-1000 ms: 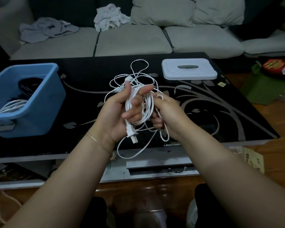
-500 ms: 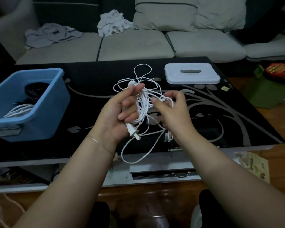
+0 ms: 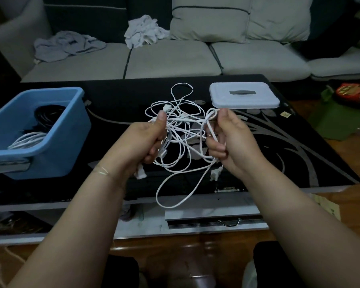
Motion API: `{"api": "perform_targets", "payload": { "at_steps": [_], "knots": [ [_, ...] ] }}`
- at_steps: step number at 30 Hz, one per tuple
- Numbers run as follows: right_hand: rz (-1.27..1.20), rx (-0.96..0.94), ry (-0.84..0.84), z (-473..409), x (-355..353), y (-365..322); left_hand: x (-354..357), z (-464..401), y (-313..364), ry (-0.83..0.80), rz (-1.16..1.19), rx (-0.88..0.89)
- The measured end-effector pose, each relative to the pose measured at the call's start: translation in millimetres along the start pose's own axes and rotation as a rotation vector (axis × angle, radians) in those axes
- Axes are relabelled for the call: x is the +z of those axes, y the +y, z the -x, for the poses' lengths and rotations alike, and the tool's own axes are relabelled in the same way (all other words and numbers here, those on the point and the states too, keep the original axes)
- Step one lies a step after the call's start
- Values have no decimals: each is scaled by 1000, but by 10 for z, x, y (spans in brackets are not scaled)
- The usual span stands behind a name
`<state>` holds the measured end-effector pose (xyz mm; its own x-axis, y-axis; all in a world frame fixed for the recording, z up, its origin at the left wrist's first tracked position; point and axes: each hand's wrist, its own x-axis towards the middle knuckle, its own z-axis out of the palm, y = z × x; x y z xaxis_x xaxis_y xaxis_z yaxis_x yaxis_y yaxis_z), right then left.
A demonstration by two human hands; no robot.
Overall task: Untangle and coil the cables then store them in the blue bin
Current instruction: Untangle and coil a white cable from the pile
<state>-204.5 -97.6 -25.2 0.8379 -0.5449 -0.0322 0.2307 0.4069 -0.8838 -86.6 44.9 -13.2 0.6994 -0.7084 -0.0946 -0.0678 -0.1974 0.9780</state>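
A tangle of white cables hangs between my two hands above the black table. My left hand grips one side of the bundle, thumb up, with a white plug hanging below it. My right hand grips the other side, pinching a loop at the top, and a second plug dangles beneath. A long loop droops past the table's front edge. The blue bin stands at the left with a coiled black cable and a coiled white cable inside.
A white lid lies on the black patterned table at the back right. Behind is a grey sofa with crumpled cloths. Green bags sit on the floor at the right. A drawer handle shows under the table's front edge.
My hands have drawn apart, spreading the white bundle into a loose web. The left hand went from a flat open palm to a closed grip; a second plug now hangs under the right hand.
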Motion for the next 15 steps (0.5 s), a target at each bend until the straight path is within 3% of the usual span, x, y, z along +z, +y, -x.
{"api": "perform_targets", "payload": {
  "at_steps": [3,5,9,11,12,15],
  "knots": [
    [69,82,-39,-5,-1,18,17,-23,-3,36,88,2],
    [159,49,-89,-5,-10,17,-30,-62,-11,41,280,-46],
    [462,-178,-179,9,-4,53,-96,-141,-73,47,710,-177],
    [642,-381,-118,14,4,75,-100,-184,-117,175,858,-206],
    [613,-416,-62,16,3,76,-115,-204,-142,270,924,-201],
    [285,-334,143,13,-15,-4,-203,-241,-203,573,1024,-126]
  ]
}}
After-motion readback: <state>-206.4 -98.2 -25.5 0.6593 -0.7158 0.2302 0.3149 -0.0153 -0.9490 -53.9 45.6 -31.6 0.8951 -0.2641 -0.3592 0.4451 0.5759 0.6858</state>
